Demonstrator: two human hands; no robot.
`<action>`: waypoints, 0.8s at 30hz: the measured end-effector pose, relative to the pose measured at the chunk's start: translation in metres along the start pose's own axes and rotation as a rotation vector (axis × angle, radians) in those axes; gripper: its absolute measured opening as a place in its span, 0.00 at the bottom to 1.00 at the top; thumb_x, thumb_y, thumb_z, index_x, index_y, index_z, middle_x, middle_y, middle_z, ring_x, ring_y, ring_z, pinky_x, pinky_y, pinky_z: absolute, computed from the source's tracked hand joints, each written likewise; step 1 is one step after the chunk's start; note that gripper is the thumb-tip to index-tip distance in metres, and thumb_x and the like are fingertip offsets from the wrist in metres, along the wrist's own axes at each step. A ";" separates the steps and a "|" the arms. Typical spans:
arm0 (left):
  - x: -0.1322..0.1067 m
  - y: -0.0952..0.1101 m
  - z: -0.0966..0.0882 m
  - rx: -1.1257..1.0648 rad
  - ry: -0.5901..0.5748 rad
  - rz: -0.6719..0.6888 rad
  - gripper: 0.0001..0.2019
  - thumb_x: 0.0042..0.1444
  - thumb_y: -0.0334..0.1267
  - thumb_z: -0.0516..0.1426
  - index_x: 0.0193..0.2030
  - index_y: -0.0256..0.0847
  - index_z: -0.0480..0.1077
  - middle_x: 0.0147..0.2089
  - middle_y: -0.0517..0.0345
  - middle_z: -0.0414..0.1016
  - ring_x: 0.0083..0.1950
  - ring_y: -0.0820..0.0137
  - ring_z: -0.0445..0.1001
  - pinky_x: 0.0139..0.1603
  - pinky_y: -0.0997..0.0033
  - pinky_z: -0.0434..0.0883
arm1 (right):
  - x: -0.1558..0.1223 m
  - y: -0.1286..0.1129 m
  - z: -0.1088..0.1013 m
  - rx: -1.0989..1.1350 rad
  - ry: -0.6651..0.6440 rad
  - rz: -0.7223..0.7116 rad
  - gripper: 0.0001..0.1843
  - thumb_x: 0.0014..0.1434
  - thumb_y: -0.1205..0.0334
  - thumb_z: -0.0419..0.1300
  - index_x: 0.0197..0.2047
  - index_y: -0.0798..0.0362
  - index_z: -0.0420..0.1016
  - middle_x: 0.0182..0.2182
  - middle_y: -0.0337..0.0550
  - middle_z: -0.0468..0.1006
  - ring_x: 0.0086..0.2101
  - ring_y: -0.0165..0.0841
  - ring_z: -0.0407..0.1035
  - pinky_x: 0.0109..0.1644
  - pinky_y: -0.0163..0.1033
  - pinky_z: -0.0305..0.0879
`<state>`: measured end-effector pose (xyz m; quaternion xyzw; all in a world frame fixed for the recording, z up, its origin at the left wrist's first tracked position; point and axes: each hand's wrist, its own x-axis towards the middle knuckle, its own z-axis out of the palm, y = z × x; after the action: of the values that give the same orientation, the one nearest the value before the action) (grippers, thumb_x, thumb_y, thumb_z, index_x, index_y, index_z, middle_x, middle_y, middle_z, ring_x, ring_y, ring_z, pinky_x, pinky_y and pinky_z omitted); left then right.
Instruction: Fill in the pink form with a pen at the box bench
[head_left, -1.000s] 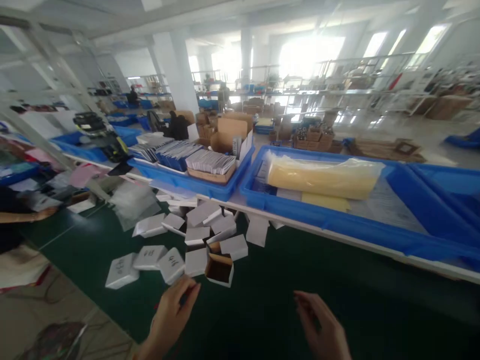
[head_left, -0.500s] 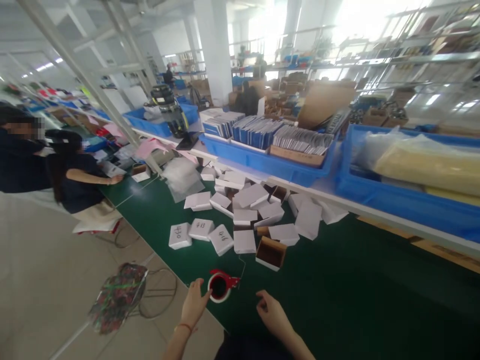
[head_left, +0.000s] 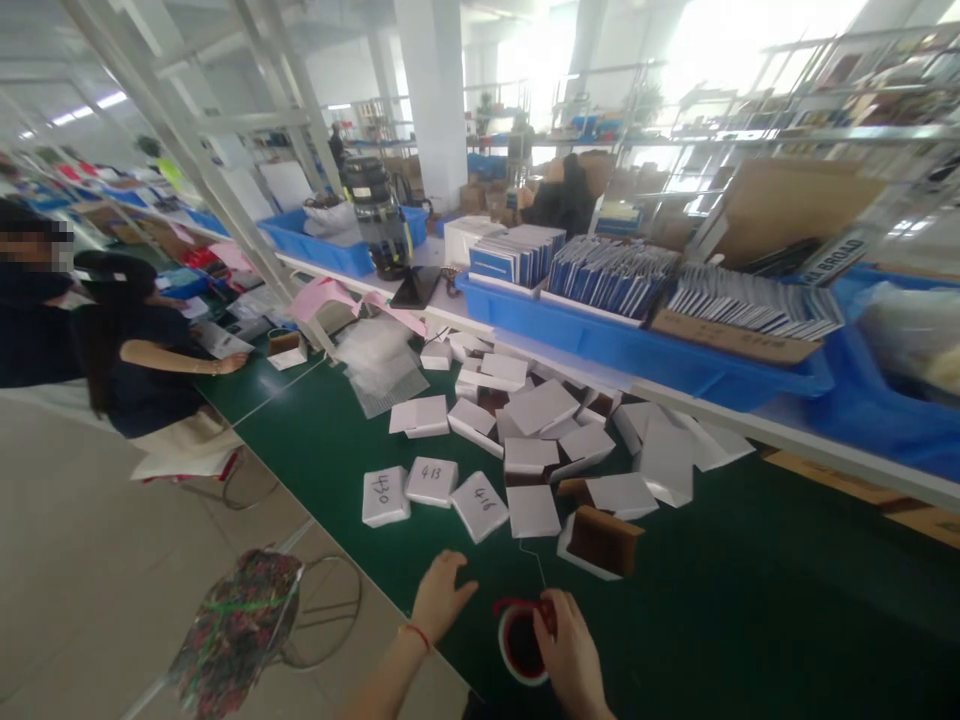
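In the head view my right hand [head_left: 571,645] is closed on a red tape dispenser [head_left: 505,648] with a white rim, low over the green table near its front edge. Its fingers wrap the dispenser's right side, hiding part of it. My left hand [head_left: 444,597] holds nothing, thumb and fingers apart, just below the small white boxes. The nearest of these is a white box marked 416 [head_left: 480,507]. Beside it are a box marked 413 [head_left: 432,482] and a box marked 430 [head_left: 386,497]. An open white box with a brown inside [head_left: 600,542] lies above my right hand.
A pile of white boxes [head_left: 544,407] covers the table's middle. Behind it a shelf carries a blue bin [head_left: 547,325] of upright booklets. Clear plastic sheets [head_left: 379,360] lie left of the pile. A co-worker [head_left: 142,345] sits at the far left; a stool [head_left: 240,620] stands below.
My right hand has closed on the tape dispenser, which has shifted right. My left hand has come away from the dispenser toward the numbered boxes. The view has turned slightly left.
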<state>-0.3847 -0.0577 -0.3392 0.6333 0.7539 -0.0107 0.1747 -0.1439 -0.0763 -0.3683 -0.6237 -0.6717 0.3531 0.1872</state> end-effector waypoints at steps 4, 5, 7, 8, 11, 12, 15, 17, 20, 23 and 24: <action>0.055 -0.065 -0.064 0.108 0.108 -0.015 0.35 0.57 0.41 0.57 0.69 0.37 0.52 0.73 0.39 0.50 0.73 0.50 0.50 0.71 0.49 0.52 | 0.054 -0.041 0.004 -0.090 0.009 -0.086 0.27 0.63 0.59 0.53 0.64 0.55 0.59 0.58 0.54 0.69 0.59 0.43 0.63 0.64 0.44 0.60; 0.068 -0.081 -0.076 0.140 0.114 -0.019 0.40 0.53 0.39 0.59 0.71 0.37 0.48 0.75 0.38 0.44 0.75 0.49 0.44 0.72 0.45 0.47 | 0.069 -0.052 0.008 -0.116 0.003 -0.098 0.31 0.61 0.59 0.55 0.66 0.56 0.56 0.60 0.54 0.67 0.60 0.44 0.61 0.66 0.44 0.58; 0.089 -0.112 -0.093 0.193 0.082 -0.039 0.50 0.42 0.35 0.64 0.72 0.37 0.45 0.76 0.35 0.40 0.76 0.45 0.36 0.71 0.38 0.41 | 0.098 -0.075 0.019 -0.168 -0.015 -0.106 0.38 0.58 0.59 0.60 0.69 0.56 0.52 0.63 0.55 0.64 0.63 0.45 0.58 0.68 0.46 0.54; 0.097 -0.124 -0.097 0.210 0.053 -0.054 0.54 0.38 0.34 0.65 0.72 0.38 0.43 0.76 0.34 0.40 0.76 0.43 0.35 0.70 0.34 0.42 | 0.112 -0.085 0.026 -0.195 -0.027 -0.100 0.43 0.56 0.59 0.63 0.70 0.56 0.50 0.65 0.56 0.62 0.64 0.46 0.56 0.68 0.47 0.53; 0.110 -0.152 -0.097 0.224 -0.018 -0.082 0.59 0.33 0.33 0.65 0.73 0.38 0.40 0.75 0.32 0.44 0.75 0.41 0.40 0.64 0.36 0.57 | 0.144 -0.108 0.045 -0.272 -0.070 -0.054 0.56 0.49 0.56 0.69 0.72 0.60 0.42 0.67 0.63 0.57 0.65 0.53 0.53 0.68 0.55 0.52; 0.112 -0.157 -0.095 0.221 -0.022 -0.078 0.58 0.34 0.33 0.63 0.73 0.38 0.40 0.74 0.33 0.45 0.74 0.43 0.42 0.62 0.41 0.61 | 0.151 -0.112 0.050 -0.296 -0.082 -0.034 0.60 0.47 0.55 0.71 0.72 0.62 0.41 0.67 0.66 0.57 0.64 0.56 0.54 0.67 0.57 0.51; 0.115 -0.168 -0.092 0.204 0.001 -0.057 0.52 0.36 0.33 0.61 0.71 0.34 0.45 0.69 0.33 0.53 0.71 0.47 0.51 0.61 0.53 0.64 | 0.162 -0.115 0.058 -0.350 -0.104 0.005 0.61 0.45 0.57 0.71 0.73 0.62 0.41 0.64 0.68 0.61 0.61 0.57 0.58 0.66 0.58 0.52; 0.114 -0.172 -0.094 0.183 0.015 -0.067 0.50 0.35 0.35 0.61 0.68 0.30 0.49 0.64 0.34 0.58 0.66 0.47 0.57 0.61 0.53 0.64 | 0.162 -0.112 0.058 -0.372 -0.115 0.004 0.59 0.46 0.59 0.69 0.73 0.60 0.40 0.61 0.65 0.64 0.60 0.56 0.60 0.65 0.57 0.52; 0.108 -0.176 -0.107 0.150 0.055 -0.089 0.48 0.35 0.40 0.63 0.65 0.28 0.52 0.59 0.37 0.62 0.62 0.46 0.61 0.62 0.50 0.62 | 0.155 -0.106 0.056 -0.394 -0.145 -0.027 0.60 0.44 0.63 0.68 0.73 0.57 0.39 0.61 0.61 0.65 0.60 0.54 0.59 0.66 0.56 0.51; 0.099 -0.170 -0.129 0.139 0.130 -0.041 0.47 0.39 0.41 0.61 0.66 0.30 0.49 0.62 0.38 0.58 0.65 0.48 0.57 0.66 0.52 0.58 | 0.144 -0.101 0.057 -0.404 -0.193 -0.066 0.61 0.41 0.67 0.69 0.73 0.52 0.41 0.64 0.57 0.62 0.63 0.54 0.55 0.68 0.56 0.48; 0.097 -0.164 -0.138 0.140 0.149 -0.008 0.46 0.41 0.42 0.61 0.67 0.32 0.48 0.64 0.39 0.57 0.66 0.49 0.55 0.67 0.54 0.57 | 0.140 -0.099 0.058 -0.405 -0.210 -0.072 0.62 0.40 0.69 0.68 0.73 0.50 0.41 0.65 0.56 0.60 0.64 0.54 0.53 0.68 0.58 0.48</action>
<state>-0.5895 0.0350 -0.2706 0.6399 0.7647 -0.0171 0.0733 -0.2757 0.0485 -0.3643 -0.5840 -0.7666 0.2669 -0.0003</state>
